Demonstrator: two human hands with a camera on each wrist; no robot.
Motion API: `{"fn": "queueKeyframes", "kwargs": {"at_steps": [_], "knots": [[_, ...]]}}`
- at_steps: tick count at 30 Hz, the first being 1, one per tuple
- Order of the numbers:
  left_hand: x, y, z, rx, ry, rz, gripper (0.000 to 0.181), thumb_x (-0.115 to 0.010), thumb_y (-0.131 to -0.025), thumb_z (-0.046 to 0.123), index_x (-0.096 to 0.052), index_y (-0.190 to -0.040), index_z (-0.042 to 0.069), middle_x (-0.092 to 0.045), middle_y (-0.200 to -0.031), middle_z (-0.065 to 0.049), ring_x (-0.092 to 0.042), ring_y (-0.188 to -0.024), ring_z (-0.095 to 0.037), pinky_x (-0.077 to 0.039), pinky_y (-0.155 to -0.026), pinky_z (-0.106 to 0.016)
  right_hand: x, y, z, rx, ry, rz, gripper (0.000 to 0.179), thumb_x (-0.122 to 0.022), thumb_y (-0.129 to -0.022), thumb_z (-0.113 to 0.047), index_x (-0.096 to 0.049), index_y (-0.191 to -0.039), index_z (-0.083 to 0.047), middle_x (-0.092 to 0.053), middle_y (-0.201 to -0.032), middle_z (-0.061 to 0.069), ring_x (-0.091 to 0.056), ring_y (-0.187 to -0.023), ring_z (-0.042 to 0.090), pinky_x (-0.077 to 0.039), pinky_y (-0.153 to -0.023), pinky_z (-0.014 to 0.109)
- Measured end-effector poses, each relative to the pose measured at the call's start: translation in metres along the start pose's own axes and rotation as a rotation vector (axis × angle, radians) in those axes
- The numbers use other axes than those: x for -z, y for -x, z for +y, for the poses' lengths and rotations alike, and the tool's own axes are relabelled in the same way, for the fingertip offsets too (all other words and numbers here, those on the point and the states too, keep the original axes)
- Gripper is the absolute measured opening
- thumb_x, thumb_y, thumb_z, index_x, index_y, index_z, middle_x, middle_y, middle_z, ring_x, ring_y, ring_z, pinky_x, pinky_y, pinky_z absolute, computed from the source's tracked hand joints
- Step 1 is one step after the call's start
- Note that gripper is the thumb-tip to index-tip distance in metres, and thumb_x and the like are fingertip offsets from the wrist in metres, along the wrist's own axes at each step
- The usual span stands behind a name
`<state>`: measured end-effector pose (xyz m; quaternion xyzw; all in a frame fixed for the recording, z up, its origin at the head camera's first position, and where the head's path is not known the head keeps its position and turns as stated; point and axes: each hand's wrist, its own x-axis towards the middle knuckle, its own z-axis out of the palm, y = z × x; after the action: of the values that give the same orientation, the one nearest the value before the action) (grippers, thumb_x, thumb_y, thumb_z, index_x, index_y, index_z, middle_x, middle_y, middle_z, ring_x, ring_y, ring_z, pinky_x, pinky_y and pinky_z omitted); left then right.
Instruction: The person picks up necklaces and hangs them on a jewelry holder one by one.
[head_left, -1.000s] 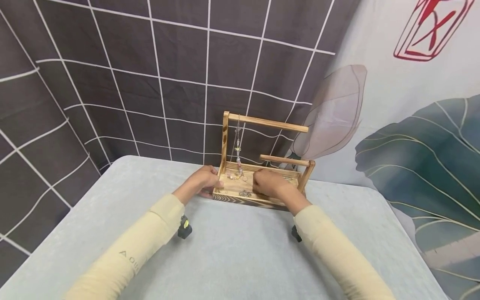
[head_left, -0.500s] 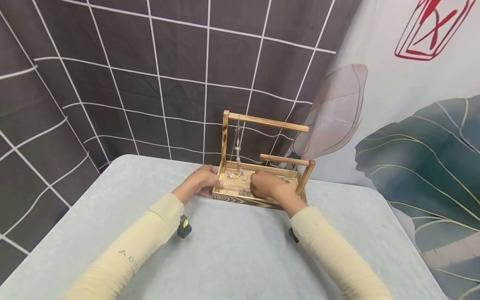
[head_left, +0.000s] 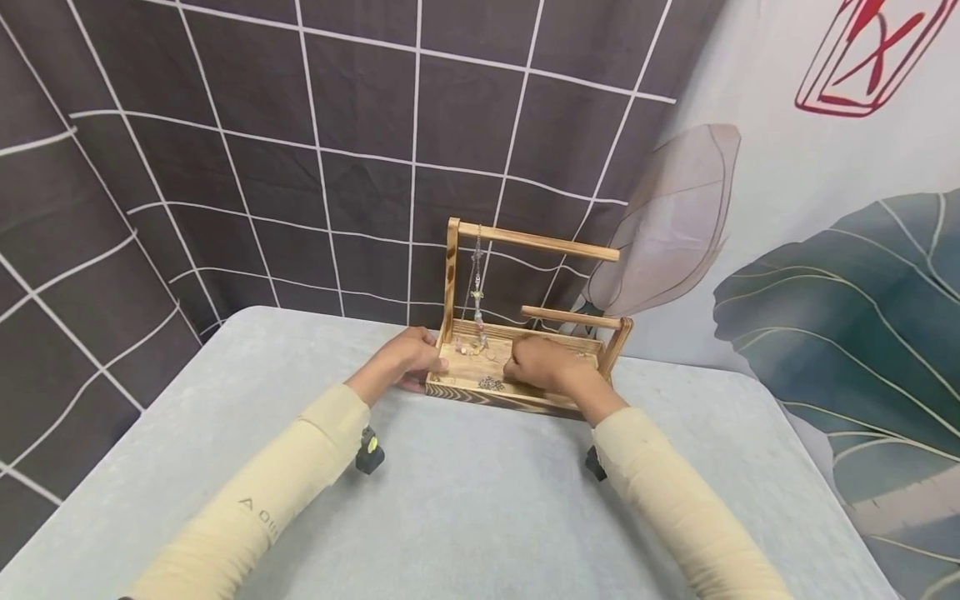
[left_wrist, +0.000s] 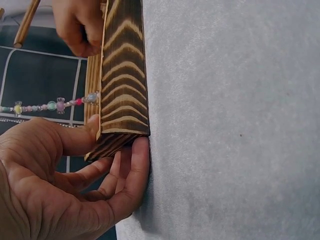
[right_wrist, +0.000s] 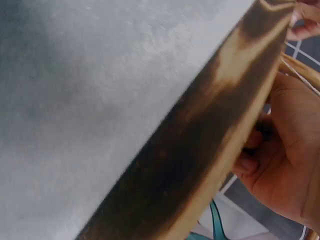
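A wooden jewelry stand has a shallow tray with two bars above it. My left hand grips the tray's left end; in the left wrist view the thumb lies at the rim and the fingers curl around the end wall. My right hand is inside the tray with curled fingers, their tips hidden; I cannot tell whether they hold anything. A beaded string hangs from the taller bar at its left. A small heap of chain lies on the tray floor beside my right hand.
The lower bar reaches over the tray behind my right hand. The stand is on a table with a pale cloth, near its far edge. A dark gridded curtain hangs behind, with a leaf-printed one at the right.
My right hand shifts slightly left within the tray, then back to the right. The left hand keeps its hold, and the stand stays in place.
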<state>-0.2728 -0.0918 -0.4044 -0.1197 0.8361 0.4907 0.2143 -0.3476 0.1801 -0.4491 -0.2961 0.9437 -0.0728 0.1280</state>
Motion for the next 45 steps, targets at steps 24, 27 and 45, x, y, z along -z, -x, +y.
{"fn": "queueKeyframes", "kwargs": {"at_steps": [24,27,45], "knots": [[-0.001,0.002,0.001,-0.007,-0.006,0.002,0.052,-0.077,-0.1,0.003,-0.055,-0.147,0.002,-0.066,-0.111,-0.014,-0.073,-0.095,-0.025,-0.076,-0.08,-0.041,0.03,0.048,-0.035,-0.057,-0.72,0.19,0.011,-0.056,-0.105,-0.018,-0.058,-0.097,-0.011,-0.056,-0.088,0.003,-0.055,-0.085,0.021,-0.049,-0.08,0.03],[-0.001,0.003,0.001,-0.009,-0.005,0.001,0.053,-0.077,-0.1,0.003,-0.054,-0.148,0.002,-0.065,-0.111,-0.013,-0.072,-0.094,-0.024,-0.076,-0.08,-0.041,0.023,0.047,-0.025,-0.013,-0.578,0.219,0.008,-0.061,-0.095,-0.013,-0.061,-0.103,-0.012,-0.055,-0.087,-0.001,-0.052,-0.082,0.017,-0.046,-0.076,0.028],[0.0,0.001,0.0,-0.011,-0.031,0.017,0.048,-0.078,-0.102,0.006,-0.056,-0.145,0.002,-0.065,-0.117,-0.015,-0.071,-0.09,-0.022,-0.075,-0.078,-0.04,0.025,0.07,-0.041,-0.079,-0.545,0.378,0.034,-0.058,-0.111,-0.021,-0.077,-0.096,0.002,-0.07,-0.081,0.013,-0.055,-0.067,0.015,-0.048,-0.067,0.027]]}}
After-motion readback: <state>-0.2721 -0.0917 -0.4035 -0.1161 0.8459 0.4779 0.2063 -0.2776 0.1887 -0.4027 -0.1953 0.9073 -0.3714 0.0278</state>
